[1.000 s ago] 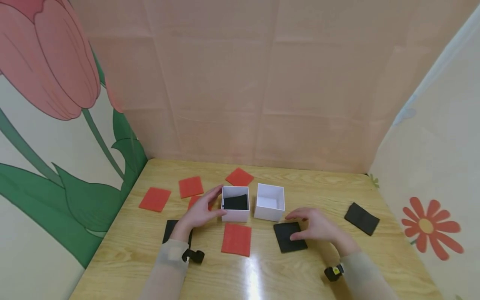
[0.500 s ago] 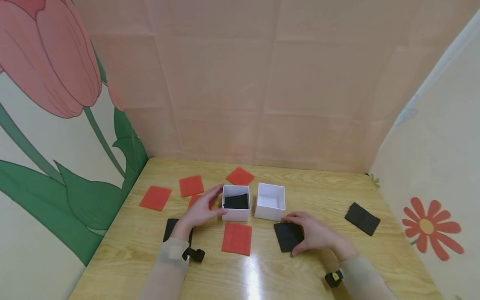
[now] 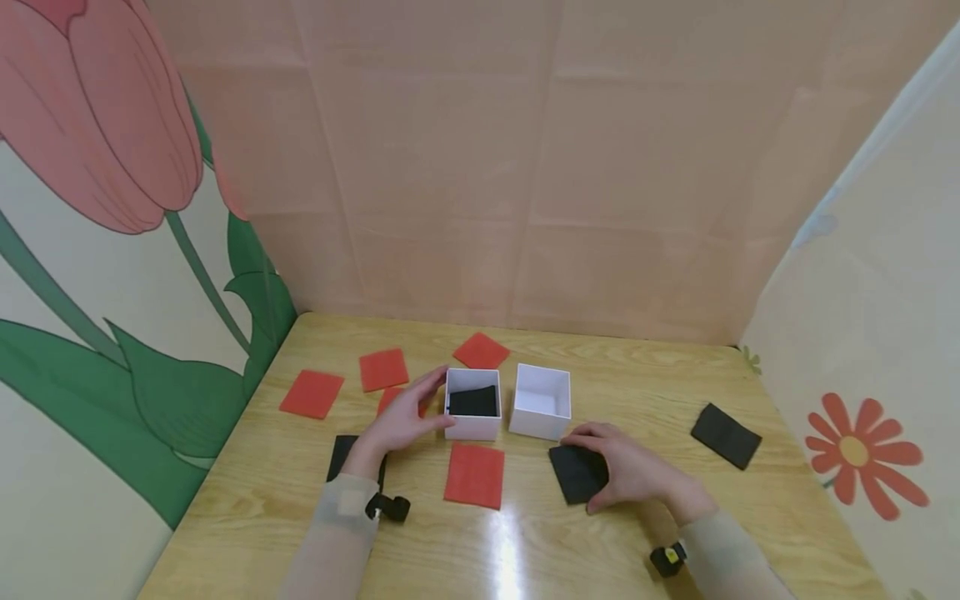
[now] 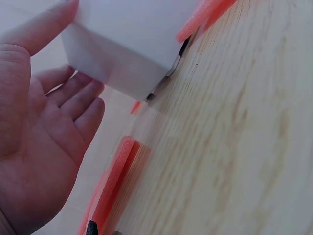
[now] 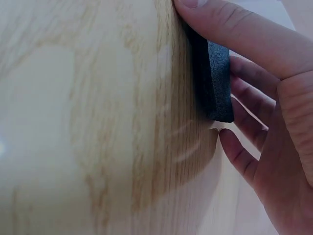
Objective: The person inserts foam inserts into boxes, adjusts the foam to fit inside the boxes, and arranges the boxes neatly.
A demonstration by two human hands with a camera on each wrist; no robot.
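The right hand (image 3: 633, 469) is bending round the flat black foam square (image 3: 576, 475), its thumb sitting at the near edge and its fingers curling by the far edge. What is new is this hold: the hand seems to be pinching the square from two sides, so the square is looking caught. I cannot tell if any of it is lifting off the pale wooden table (image 3: 420, 542). It is lying just in front of the shiny white right-hand box (image 3: 538, 425).

The left hand (image 3: 400, 427) is spreading its thumb and straight fingers wide and touching the shiny white left-hand box (image 3: 472, 429), seemingly keeping it steady. A black foam piece (image 3: 474, 402) is lying inside that box.

In the frame from one second ago, the right thumb is lying over the top of the black square; now it is sitting by the near edge. The left hand is keeping the same spread. Both boxes are staying put, and the flat red foam square (image 3: 474, 475) is still lying near the left-hand box.
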